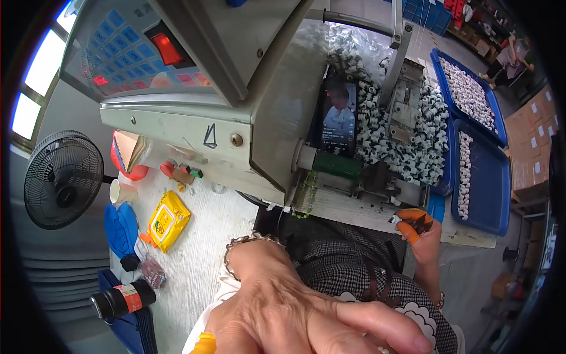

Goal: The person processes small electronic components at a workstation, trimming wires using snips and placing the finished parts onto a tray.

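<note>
Right hand pinching a small white part beside the machine

At 9 o'clock a black fan [63,179] is standing beyond the table [203,259]. At 8 o'clock a black bottle [125,300] is lying on its side, and a yellow packet [169,223] is resting on the table. From 10 to 11 o'clock the machine [177,133] is showing a lit red switch [168,49].

At 6 o'clock the left hand [283,312] is showing its back close to the camera, its thumb extending apart toward 5 o'clock; its other fingers are running out of view, so whether it is gripping anything cannot be told. At 1 o'clock a phone [339,112] is displaying a picture beside a heap of white-and-dark parts [427,138].

Near 4 o'clock the right hand [425,237] is wearing orange finger covers [411,231] and pinching a small white part [394,219] at its fingertips, just off the near edge of the machine; the dark shape between its fingers is probably another piece. At 2 and 3 o'clock two blue trays [488,203] are holding more white parts, and at 2 o'clock a person [513,57] is sitting in the background.
</note>
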{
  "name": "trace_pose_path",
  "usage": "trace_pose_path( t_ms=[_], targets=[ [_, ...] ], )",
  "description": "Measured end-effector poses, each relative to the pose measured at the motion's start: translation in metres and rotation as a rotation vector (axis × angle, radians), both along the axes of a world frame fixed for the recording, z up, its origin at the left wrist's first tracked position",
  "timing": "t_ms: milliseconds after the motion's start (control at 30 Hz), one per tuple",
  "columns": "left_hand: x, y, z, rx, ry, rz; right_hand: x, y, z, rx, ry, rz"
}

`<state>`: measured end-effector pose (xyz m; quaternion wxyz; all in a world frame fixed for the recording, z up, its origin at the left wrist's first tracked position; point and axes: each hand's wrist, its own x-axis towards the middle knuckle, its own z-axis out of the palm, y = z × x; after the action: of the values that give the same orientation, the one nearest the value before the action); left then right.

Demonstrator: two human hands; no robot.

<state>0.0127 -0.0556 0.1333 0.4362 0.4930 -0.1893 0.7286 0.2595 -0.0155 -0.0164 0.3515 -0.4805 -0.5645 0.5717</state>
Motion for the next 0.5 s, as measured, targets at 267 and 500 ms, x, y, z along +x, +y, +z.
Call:
trace_pose_path(
  t_ms=[267,500],
  targets=[
    [-0.006,0.009,-0.001,-0.068,0.043,0.034,-0.001,-0.003,0.001,-0.006,-0.004,-0.009],
    [-0.01,-0.007,-0.004,-0.106,0.086,0.05,0.0,-0.003,0.001,0.011,0.022,-0.064]
  ],
)
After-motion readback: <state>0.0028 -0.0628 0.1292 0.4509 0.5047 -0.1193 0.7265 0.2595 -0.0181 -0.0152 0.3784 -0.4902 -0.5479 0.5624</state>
